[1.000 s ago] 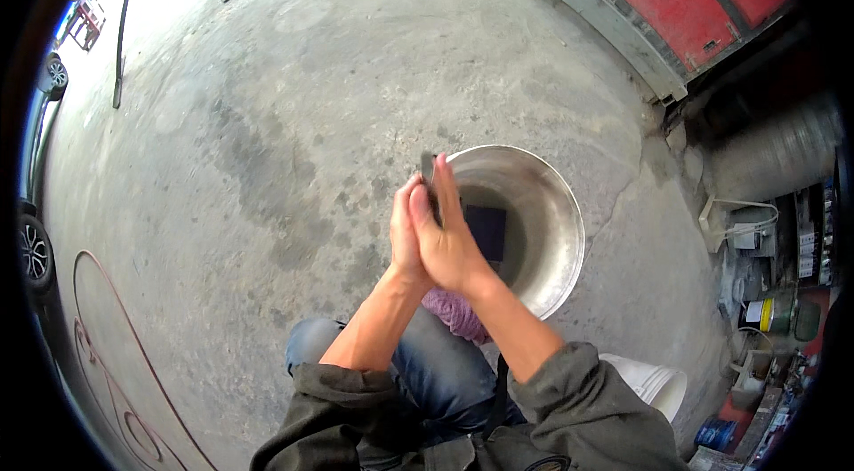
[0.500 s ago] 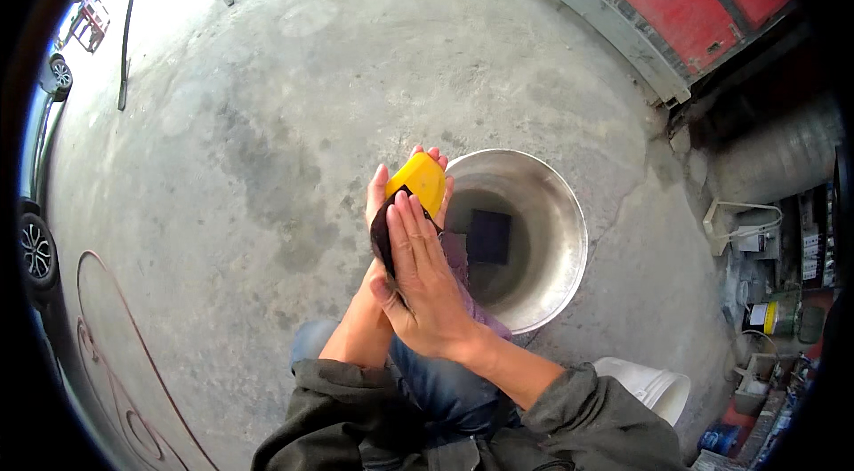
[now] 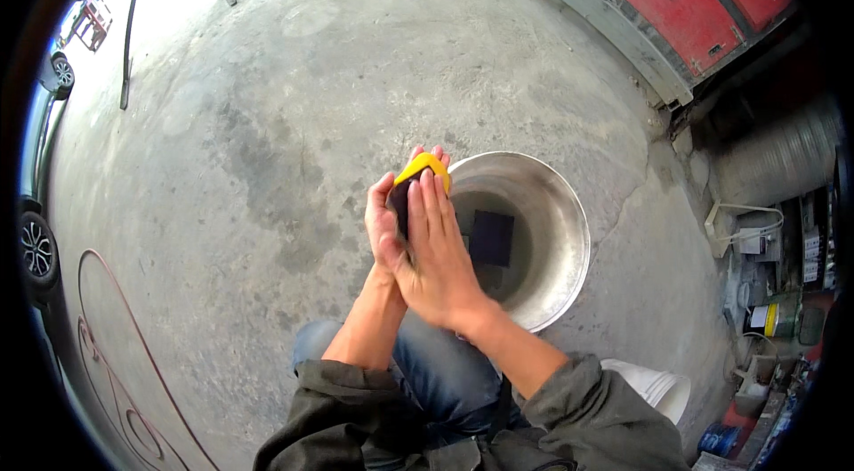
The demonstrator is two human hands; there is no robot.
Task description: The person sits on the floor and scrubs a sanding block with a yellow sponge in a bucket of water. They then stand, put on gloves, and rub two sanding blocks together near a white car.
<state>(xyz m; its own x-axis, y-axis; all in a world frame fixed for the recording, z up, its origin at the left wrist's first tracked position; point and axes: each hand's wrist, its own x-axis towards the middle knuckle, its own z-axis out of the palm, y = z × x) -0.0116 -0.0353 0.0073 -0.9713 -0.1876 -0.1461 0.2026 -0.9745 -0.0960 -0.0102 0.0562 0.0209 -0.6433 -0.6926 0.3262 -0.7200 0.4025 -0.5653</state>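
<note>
In front of my knees, my left hand is wrapped round a small yellow rounded piece, supporting it from behind. My right hand lies along its face with the fingers straight and close together. Between the right palm and the yellow piece is a dark sheet that looks like sandpaper. Most of the yellow piece is covered, so its full shape cannot be made out. Just right of the hands stands a metal bucket. Low inside it is a dark square sheet.
A white plastic bucket lies tipped by my right sleeve. Shelving with cans and a red cabinet stand to the right. On the left are a hose, a car wheel and a dark metal frame.
My right hand has slid slightly up and right across the yellow piece, covering more of it. A purple strip beside my right wrist is now almost out of sight.
</note>
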